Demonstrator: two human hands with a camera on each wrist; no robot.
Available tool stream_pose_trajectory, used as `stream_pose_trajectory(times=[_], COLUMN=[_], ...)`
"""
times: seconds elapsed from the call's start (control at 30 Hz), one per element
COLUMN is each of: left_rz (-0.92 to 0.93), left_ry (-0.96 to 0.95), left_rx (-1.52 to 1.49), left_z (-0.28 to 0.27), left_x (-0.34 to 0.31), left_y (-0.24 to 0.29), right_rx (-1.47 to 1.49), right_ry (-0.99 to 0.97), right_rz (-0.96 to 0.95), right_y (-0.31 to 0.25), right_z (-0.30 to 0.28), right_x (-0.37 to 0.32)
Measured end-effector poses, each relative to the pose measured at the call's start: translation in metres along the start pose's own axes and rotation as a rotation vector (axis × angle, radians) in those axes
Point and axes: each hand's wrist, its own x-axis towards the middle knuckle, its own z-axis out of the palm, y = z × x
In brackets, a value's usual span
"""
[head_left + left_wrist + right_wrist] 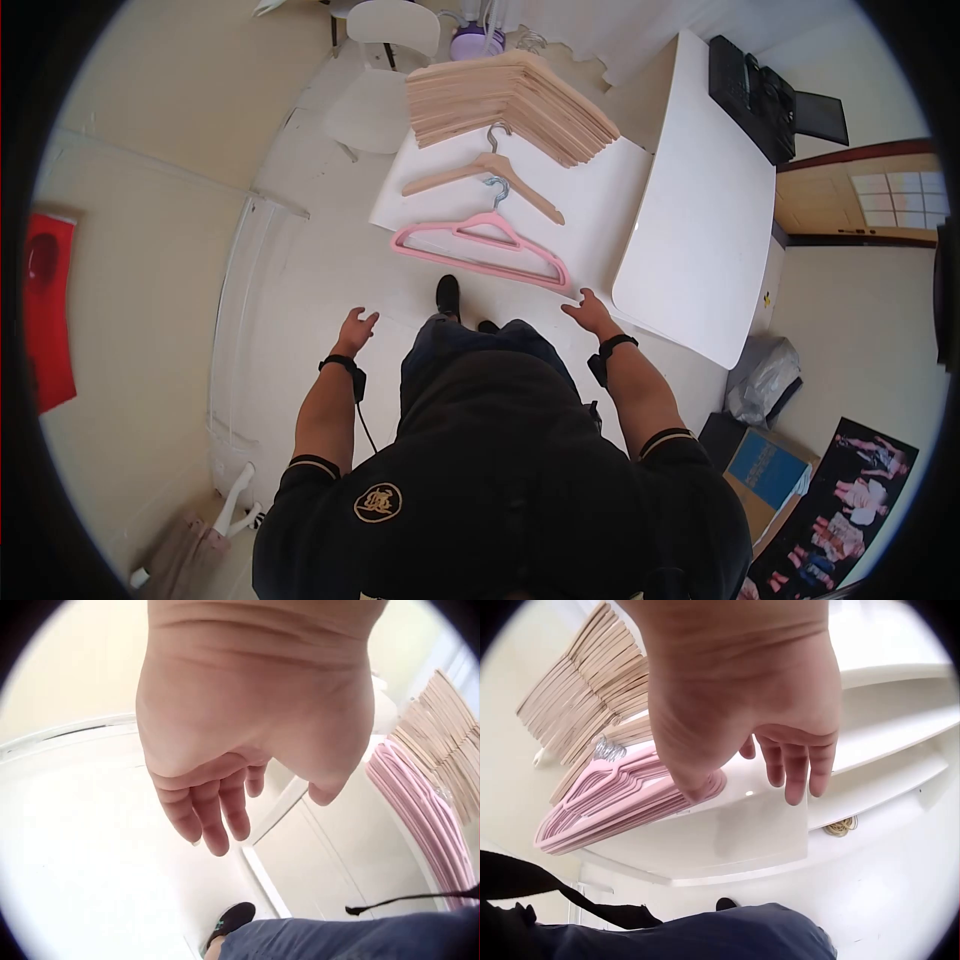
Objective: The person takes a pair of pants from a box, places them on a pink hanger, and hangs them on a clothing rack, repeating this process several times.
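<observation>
A stack of pink hangers lies at the near edge of the white table, its metal hooks pointing away from the person. Beyond it lie a wooden hanger and a large stack of wooden hangers. The left hand hangs in the air left of the table with relaxed fingers, holding nothing. At the right end of the pink stack the right hand hovers, fingers loose and empty; in the right wrist view its thumb overlaps the pink hangers, and contact cannot be told.
A white board or tabletop adjoins the table on the right, with black equipment on it. A white chair stands at the back left. Boxes and a plastic bag are at the right. Coiled cord lies on a lower shelf.
</observation>
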Motion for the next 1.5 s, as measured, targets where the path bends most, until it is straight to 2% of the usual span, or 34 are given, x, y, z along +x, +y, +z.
stream_pose_trajectory(times=[0.03, 0.17, 0.37, 0.47, 0.5, 0.53, 0.6, 0.63, 0.67, 0.73, 0.8, 0.9, 0.97, 1.03, 1.07, 1.1, 1.17, 1.3, 1.37, 1.43, 1.5], left_rz=[-0.01, -0.062, -0.165, -0.224, -0.241, -0.26, -0.275, -0.268, -0.272, -0.295, -0.302, -0.321, -0.329, -0.349, -0.387, -0.404, -0.525, -0.689, -0.683, -0.678, -0.732], left_ry=[0.059, 0.098, 0.177, 0.175, 0.181, 0.202, 0.254, 0.285, 0.325, 0.379, 0.449, 0.562, 0.605, 0.638, 0.623, 0.667, 0.671, 0.755, 0.828, 0.9, 1.113], left_rx=[-0.001, -0.113, -0.289, -0.337, -0.334, -0.348, -0.412, -0.46, -0.479, -0.53, -0.616, -0.714, -0.807, -0.836, -0.834, -0.887, -0.994, -1.121, -1.23, -1.3, -1.385], left_z=[0.005, 0.039, 0.127, 0.177, 0.192, 0.206, 0.231, 0.244, 0.26, 0.278, 0.298, 0.331, 0.352, 0.378, 0.388, 0.405, 0.439, 0.488, 0.507, 0.519, 0.528], left_x=[-0.021, -0.09, -0.185, -0.236, -0.251, -0.266, -0.294, -0.304, -0.31, -0.327, -0.345, -0.373, -0.396, -0.423, -0.437, -0.446, -0.463, -0.483, -0.494, -0.495, -0.498], left_y=[-0.013, -0.075, -0.176, -0.225, -0.238, -0.25, -0.274, -0.289, -0.306, -0.326, -0.343, -0.377, -0.399, -0.43, -0.443, -0.463, -0.498, -0.543, -0.554, -0.555, -0.552], right_rx=[-0.01, -0.131, -0.261, -0.391, -0.468, -0.537, -0.57, -0.639, -0.639, -0.682, -0.585, -0.686, -0.777, -0.807, -0.93, -0.753, -1.022, -1.102, -1.079, -1.061, -1.235], right_ry=[-0.003, -0.066, -0.126, -0.246, -0.385, -0.399, -0.44, -0.489, -0.531, -0.565, -0.561, -0.586, -0.644, -0.683, -0.917, -0.806, -0.845, -0.891, -0.908, -0.99, -1.02], right_rz=[-0.029, -0.161, -0.349, -0.442, -0.433, -0.524, -0.521, -0.723, -0.531, -0.542, -0.451, -0.393, -0.404, -0.482, -1.258, -0.793, -0.9, -1.02, -1.19, -1.214, -1.243], right_y=[0.006, 0.03, 0.059, 0.083, 0.088, 0.095, 0.081, 0.099, 0.085, 0.067, 0.041, -0.032, -0.057, -0.096, -0.105, -0.128, -0.174, -0.223, -0.24, -0.251, -0.26], right_z=[0.001, 0.011, 0.032, 0.049, 0.058, 0.067, 0.071, 0.088, 0.094, 0.11, 0.133, 0.162, 0.216, 0.264, 0.292, 0.319, 0.37, 0.475, 0.516, 0.567, 0.608], right_x=[0.004, 0.014, 0.022, 0.031, 0.045, 0.052, 0.037, 0.064, 0.058, 0.061, 0.06, 0.008, 0.045, 0.027, 0.057, 0.003, -0.058, -0.145, -0.189, -0.187, -0.198])
